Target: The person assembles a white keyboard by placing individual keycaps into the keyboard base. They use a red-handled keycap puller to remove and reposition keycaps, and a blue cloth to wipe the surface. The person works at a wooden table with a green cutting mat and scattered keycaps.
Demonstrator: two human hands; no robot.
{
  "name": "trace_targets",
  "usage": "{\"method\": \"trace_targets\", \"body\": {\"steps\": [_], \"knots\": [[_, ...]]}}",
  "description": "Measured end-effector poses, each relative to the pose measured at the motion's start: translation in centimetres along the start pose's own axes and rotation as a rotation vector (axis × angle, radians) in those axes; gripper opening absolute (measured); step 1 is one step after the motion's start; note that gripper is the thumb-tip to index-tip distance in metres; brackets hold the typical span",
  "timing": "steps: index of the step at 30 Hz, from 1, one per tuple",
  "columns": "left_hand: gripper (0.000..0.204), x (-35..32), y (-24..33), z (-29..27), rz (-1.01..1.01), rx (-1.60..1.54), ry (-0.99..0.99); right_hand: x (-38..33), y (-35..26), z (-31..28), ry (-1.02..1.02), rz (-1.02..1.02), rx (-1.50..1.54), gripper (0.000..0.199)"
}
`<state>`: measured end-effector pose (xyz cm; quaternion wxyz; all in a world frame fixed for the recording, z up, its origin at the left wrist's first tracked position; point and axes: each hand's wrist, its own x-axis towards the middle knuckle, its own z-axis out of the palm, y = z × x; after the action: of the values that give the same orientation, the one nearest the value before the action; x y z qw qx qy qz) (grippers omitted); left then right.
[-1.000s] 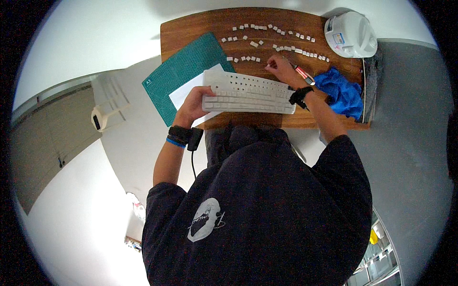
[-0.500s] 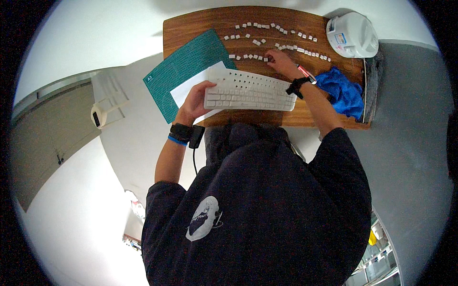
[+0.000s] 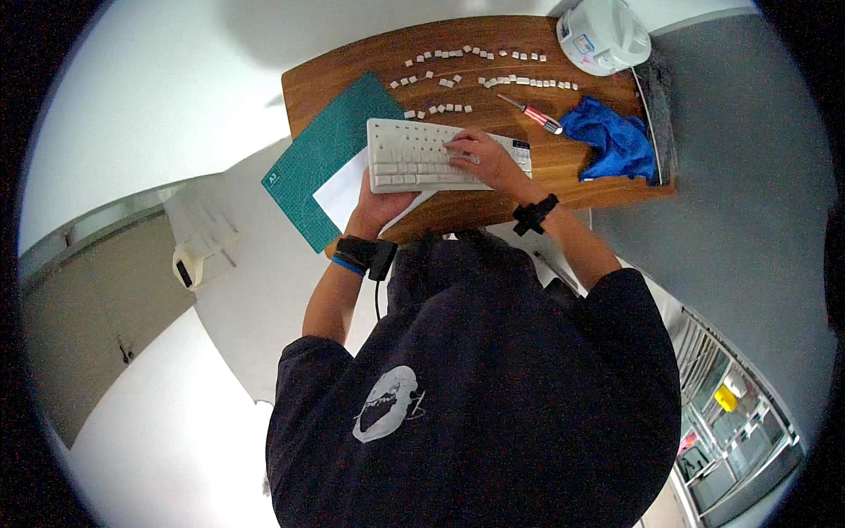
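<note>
White keyboard (image 3: 414, 157), upper centre of frame, clasped in the left hand (image 3: 384, 206); half-curled right hand (image 3: 482, 160) touches it, grip unclear.

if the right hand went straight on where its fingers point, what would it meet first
Most likely the white keyboard: the right hand is over it, pointing across it, though depth makes contact hard to judge.
</note>
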<state>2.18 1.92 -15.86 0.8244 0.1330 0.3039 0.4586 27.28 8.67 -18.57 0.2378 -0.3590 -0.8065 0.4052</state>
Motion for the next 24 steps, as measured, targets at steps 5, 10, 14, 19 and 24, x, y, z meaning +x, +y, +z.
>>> {"method": "trace_targets", "body": {"steps": [5, 10, 14, 19, 24], "knots": [[0.050, 0.6, -1.4, -2.2, -0.076, -0.181, 0.017, -0.8, -1.7, 0.5, 0.067, 0.103, 0.039, 0.034], [0.055, -0.1, 0.3, 1.1, -0.121, -0.401, 0.000, -0.6, -1.4, 1.6, 0.102, 0.074, -0.099, 0.031], [0.062, -0.2, 0.7, 1.0, 0.025, -0.081, -0.128, 0.6, -1.1, 1.1, 0.027, 0.162, -0.026, 0.030], [0.059, -0.2, 0.6, -0.4, -0.064, -0.129, -0.170, 1.8, -1.6, 0.3, -0.089, 0.152, -0.064, 0.033], [0.058, 0.6, 0.5, -2.0, -0.242, -0.477, -0.140, 1.7, 0.8, 1.2, -0.063, 0.064, -0.061, 0.037]]}}
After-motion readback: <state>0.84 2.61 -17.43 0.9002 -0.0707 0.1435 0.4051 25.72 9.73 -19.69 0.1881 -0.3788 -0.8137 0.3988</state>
